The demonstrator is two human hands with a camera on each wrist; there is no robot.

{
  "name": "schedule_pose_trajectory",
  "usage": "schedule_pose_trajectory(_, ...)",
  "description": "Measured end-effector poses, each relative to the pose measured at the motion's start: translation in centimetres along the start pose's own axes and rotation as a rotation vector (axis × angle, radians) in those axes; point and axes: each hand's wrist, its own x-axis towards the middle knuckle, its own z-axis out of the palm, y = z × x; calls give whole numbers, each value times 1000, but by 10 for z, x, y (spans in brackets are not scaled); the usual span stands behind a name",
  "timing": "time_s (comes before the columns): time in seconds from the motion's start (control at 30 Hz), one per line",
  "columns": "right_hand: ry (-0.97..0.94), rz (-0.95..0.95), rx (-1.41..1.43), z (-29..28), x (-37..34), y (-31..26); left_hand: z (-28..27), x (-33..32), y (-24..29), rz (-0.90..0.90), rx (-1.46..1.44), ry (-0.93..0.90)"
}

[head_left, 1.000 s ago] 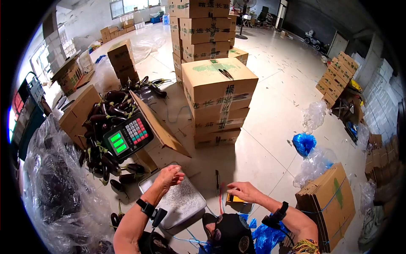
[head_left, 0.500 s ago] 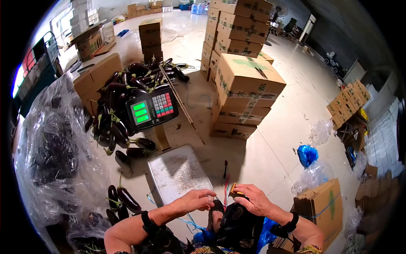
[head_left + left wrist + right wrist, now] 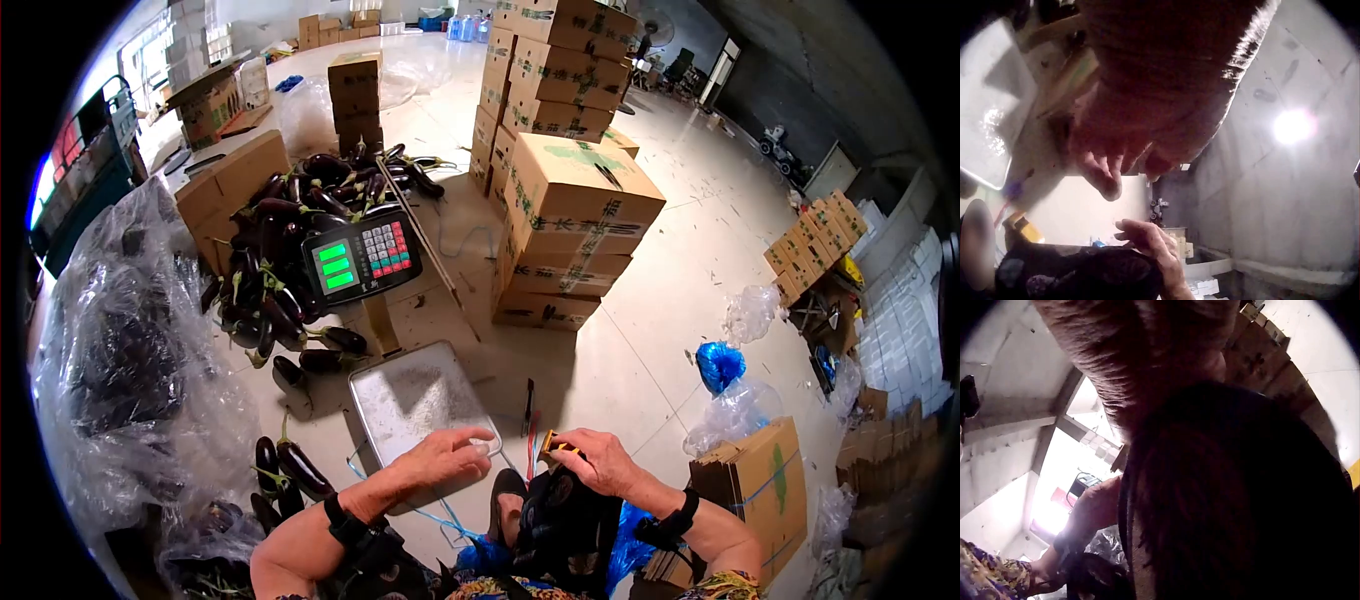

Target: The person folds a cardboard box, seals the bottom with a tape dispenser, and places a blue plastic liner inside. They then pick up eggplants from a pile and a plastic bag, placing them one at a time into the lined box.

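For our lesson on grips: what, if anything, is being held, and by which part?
Nothing, it appears: the left hand and right hand look empty, the yellow object apart from both.

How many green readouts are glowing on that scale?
3: a top one, a middle one and a bottom one, stacked beside the keypad. None looks hidden.

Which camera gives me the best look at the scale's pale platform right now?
The head view: it shows most of the platform, with only its near edge partly hidden behind the left hand. The left wrist view shows just part of it, cut off at the picture's left edge. The right wrist view doesn't show it.
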Motion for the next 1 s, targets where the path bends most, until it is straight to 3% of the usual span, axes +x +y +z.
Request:
schedule_pose_trajectory(0.27,123,-22,27,-3,-7,-15,-7,-7,-11,0,-8,192)
schedule_pose_trajectory(0.4,231,-66,441,-30,-2,-91,-13,-10,-15,78,70,263)
schedule_pose_trajectory(0.47,171,-244,632,-67,-6,-153,-14,-11,-19,106,120,295)
schedule_pose_trajectory(0.53,301,-509,875,-81,-16,-200,-11,-8,-21,131,185,313)
schedule_pose_trajectory(0.7,-119,-791,1167,-111,-44,-264,-4,-10,-20,176,246,328)
schedule_pose_trajectory(0.87,-38,-811,1155,-93,-42,-259,-2,-5,-30,268,635,289)
schedule_pose_trajectory(0.93,-92,-600,1120,-107,-40,-277,-5,3,-46,387,765,304)
schedule_pose_trajectory(1.0,-157,-404,1069,-121,-40,-294,-3,-2,-42,332,794,279)
